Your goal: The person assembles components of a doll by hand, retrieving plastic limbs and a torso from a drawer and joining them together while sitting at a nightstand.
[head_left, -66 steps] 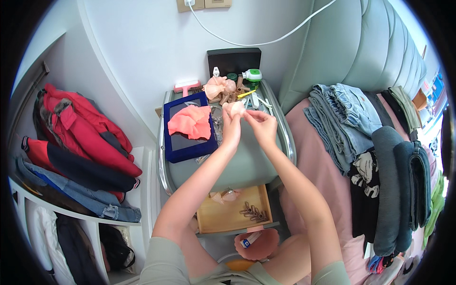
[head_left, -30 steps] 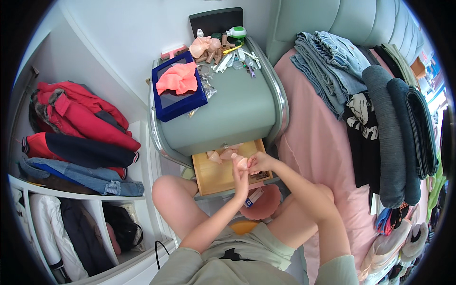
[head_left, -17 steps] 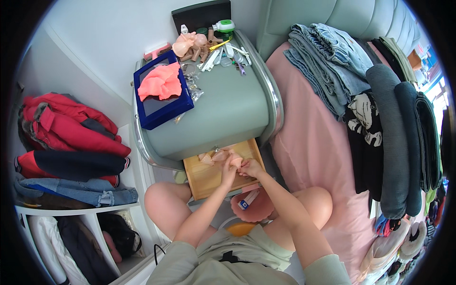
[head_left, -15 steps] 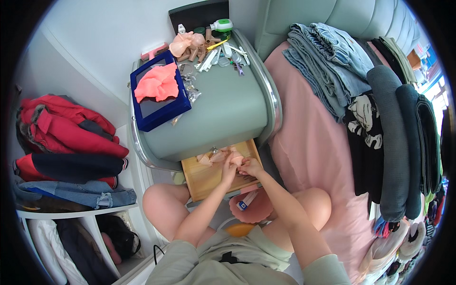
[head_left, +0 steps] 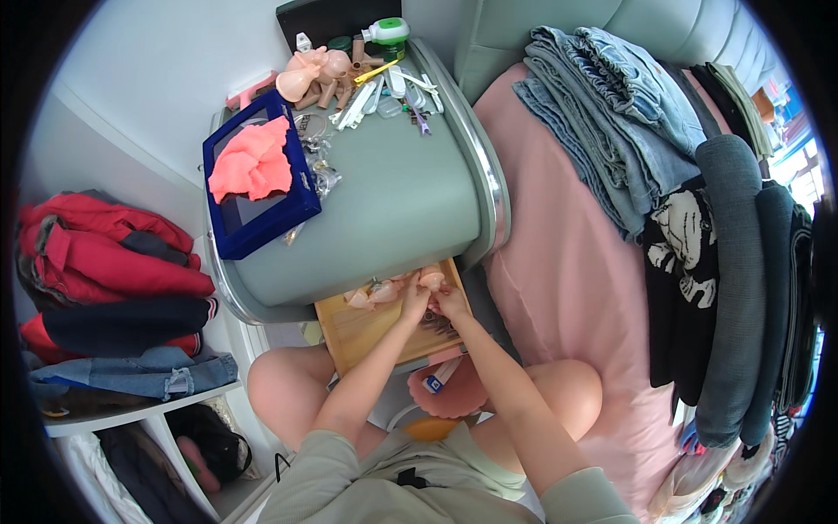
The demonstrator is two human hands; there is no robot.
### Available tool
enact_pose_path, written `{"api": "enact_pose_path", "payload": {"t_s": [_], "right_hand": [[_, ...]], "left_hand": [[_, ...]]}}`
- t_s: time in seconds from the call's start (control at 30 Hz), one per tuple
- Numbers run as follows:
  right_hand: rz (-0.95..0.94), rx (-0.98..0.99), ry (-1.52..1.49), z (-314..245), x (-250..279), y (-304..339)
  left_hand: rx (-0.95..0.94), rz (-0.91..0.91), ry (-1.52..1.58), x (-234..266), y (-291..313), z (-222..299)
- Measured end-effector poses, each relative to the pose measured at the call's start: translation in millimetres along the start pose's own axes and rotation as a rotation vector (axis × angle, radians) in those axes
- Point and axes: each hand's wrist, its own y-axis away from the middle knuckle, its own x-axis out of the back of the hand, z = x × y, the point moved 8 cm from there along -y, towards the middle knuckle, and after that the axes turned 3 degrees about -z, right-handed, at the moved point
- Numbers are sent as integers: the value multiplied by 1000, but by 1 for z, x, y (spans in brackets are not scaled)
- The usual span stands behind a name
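Observation:
A pulled-out wooden drawer (head_left: 346, 334) lies in front of me, with both hands over its right part. My left hand (head_left: 415, 302) is closed at a peach-pink rounded piece (head_left: 431, 279), perhaps a cup. My right hand (head_left: 449, 301) touches it from the right, fingers bent and pinched together; what lies between them is hidden. More peach-pink pieces (head_left: 381, 292) rest along the drawer's back, left of the hands. Small dark items (head_left: 436, 322) lie on the drawer floor below my right hand.
The grey-green nightstand (head_left: 375, 205) holds a blue frame-like box (head_left: 266, 224) with a coral cloth (head_left: 253, 162), brown tubes (head_left: 328, 93) and white clips. A pink scalloped dish (head_left: 456, 384) sits between my legs. Folded jeans (head_left: 602, 131) lie on the bed at right; shelved clothes (head_left: 122, 253) stand left.
The view has shifted, so the nightstand and drawer sit farther left. My hands have drawn closer together, staying over the drawer at the peach-pink piece.

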Motion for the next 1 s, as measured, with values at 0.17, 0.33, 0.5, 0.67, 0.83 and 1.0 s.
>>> {"api": "enact_pose_path", "payload": {"t_s": [0.17, 0.33, 0.5, 0.67, 0.83, 1.0], "right_hand": [[135, 12, 70, 27, 16, -33], [241, 231, -143, 22, 7, -36], [294, 98, -128, 29, 12, -28], [314, 176, 101, 29, 25, -35], [224, 256, 139, 28, 29, -40], [159, 251, 222, 16, 32, -32]], "left_hand": [[2, -89, 65, -15, -9, 1], [9, -55, 12, -15, -17, -4], [107, -67, 140, -18, -15, -4], [37, -57, 107, -12, -7, -4], [20, 12, -85, 5, 6, -9], [-1, -10, -66, 21, 20, -7]]}}
